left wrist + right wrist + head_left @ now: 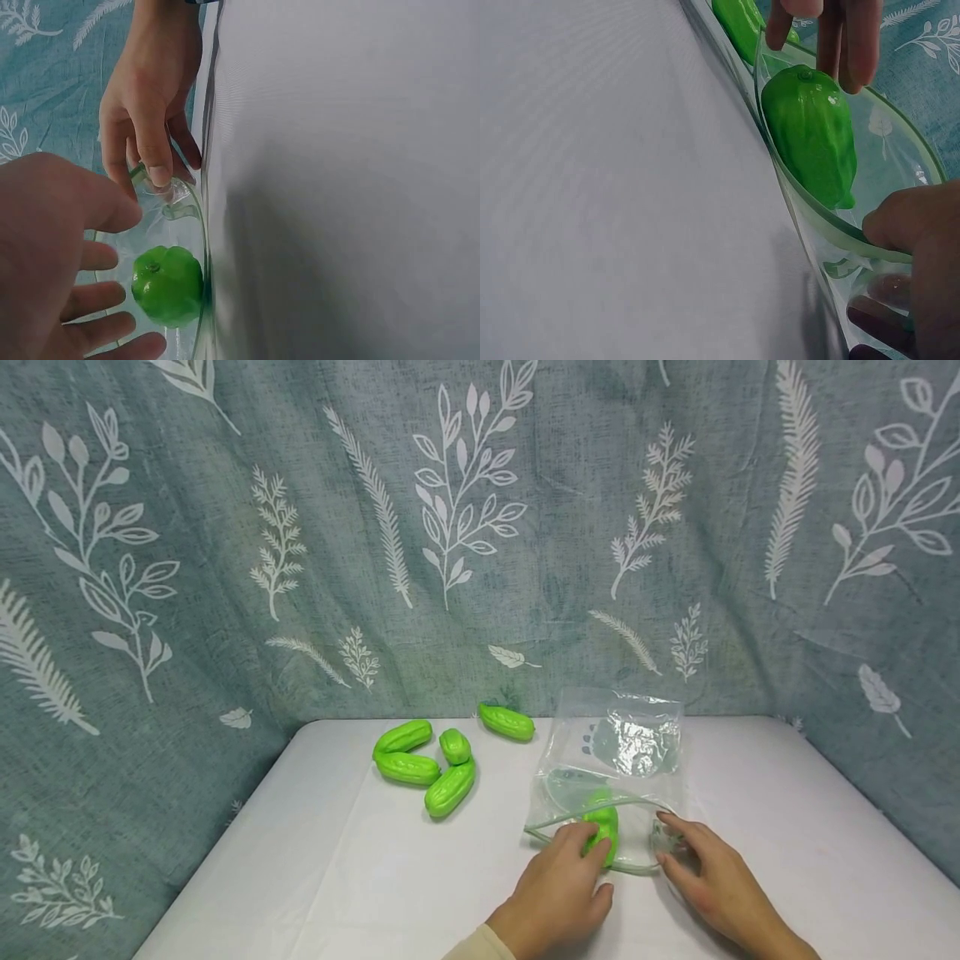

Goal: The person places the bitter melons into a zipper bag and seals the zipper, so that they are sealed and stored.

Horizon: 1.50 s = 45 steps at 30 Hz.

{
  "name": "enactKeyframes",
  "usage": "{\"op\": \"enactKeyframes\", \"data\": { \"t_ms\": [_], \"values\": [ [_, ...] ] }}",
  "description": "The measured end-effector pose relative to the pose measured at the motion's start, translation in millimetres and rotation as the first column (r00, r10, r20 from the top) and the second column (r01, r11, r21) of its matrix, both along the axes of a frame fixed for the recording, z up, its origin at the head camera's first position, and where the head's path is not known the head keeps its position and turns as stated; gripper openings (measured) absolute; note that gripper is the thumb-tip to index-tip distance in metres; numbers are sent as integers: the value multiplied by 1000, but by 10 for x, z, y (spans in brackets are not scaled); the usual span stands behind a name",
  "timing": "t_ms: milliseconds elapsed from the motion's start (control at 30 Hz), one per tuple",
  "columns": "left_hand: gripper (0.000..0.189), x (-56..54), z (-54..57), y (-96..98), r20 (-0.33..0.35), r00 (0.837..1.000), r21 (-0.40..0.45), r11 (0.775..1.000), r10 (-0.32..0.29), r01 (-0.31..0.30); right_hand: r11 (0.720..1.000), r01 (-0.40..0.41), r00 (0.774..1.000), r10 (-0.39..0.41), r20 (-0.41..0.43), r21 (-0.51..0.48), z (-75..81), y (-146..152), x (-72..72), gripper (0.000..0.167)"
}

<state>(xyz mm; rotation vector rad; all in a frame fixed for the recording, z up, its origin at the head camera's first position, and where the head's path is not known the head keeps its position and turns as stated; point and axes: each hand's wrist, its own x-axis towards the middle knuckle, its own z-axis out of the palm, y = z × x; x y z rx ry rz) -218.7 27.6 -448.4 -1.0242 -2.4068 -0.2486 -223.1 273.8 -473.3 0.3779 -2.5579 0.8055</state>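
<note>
A clear zip bag [551, 752] with a green-edged mouth and printed shapes lies on the table, its mouth spread toward me. Just inside the mouth rests a green cucumber, artificial-looking [810, 135], seen end-on in the left wrist view. Over that mouth is my left hand [555, 889]; its fingers [101, 330] are spread, apart from the cucumber and holding nothing. My right hand [720, 881] grips the bag's right edge, the thumb [900, 217] at the rim and the other fingers behind the clear plastic.
Left of the bag lie several more green cucumbers: a pair touching in a V [408, 768], another touching pair [450, 789], and a single one [507, 723] by the back edge. A patterned blue-green curtain [345, 568] surrounds the white table [337, 877].
</note>
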Motion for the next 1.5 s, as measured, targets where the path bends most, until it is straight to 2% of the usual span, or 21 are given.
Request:
{"op": "enactKeyframes", "data": {
  "t_ms": [33, 100, 233, 467, 700, 800, 933, 1067, 1267, 1500],
  "values": [
    [42, 9, 1, -9, -26, 1000, -16, 1000, -15, 14, 1000, 2, 1000, -2, -6, 2, -2, 1, 2, 55],
    [40, 28, 8, -21, -32, 999, -40, 999, -32, 31, 1000, 5, 1000, -5, -12, 3, -5, 0, 6, 55],
    [40, 45, 14, -24, 2, 1000, -71, 997, -30, 30, 1000, 13, 1000, -13, -16, 4, -9, 0, 12, 55],
    [42, 20, -17, -11, 38, 999, -76, 997, -22, 25, 1000, 9, 1000, -9, 22, 2, -19, 3, 25, 55],
    [45, -19, -52, 4, 41, 999, -76, 997, -6, 10, 1000, 15, 1000, -14, -22, 12, -10, -18, 24, 55],
    [47, -30, -46, 18, 79, 997, -81, 997, 10, -3, 1000, 8, 999, -8, -33, 12, -2, -21, 20, 55],
    [51, -38, -22, 39, 186, 982, -59, 998, 33, -22, 1000, 3, 1000, -2, -27, 12, 3, -19, 15, 55],
    [52, -51, -1, 61, 274, 961, -5, 1000, 31, -31, 1000, 0, 1000, 0, -18, 9, 5, -16, 13, 55],
    [52, -78, -14, 87, 321, 947, 43, 998, 23, -39, 1000, 8, 1000, -8, -27, 15, 4, -11, 9, 55],
    [51, -105, -31, 114, 350, 936, 59, 997, 27, -51, 1000, 5, 999, -5, -32, 15, 1, -7, 12, 56]
  ]
}}
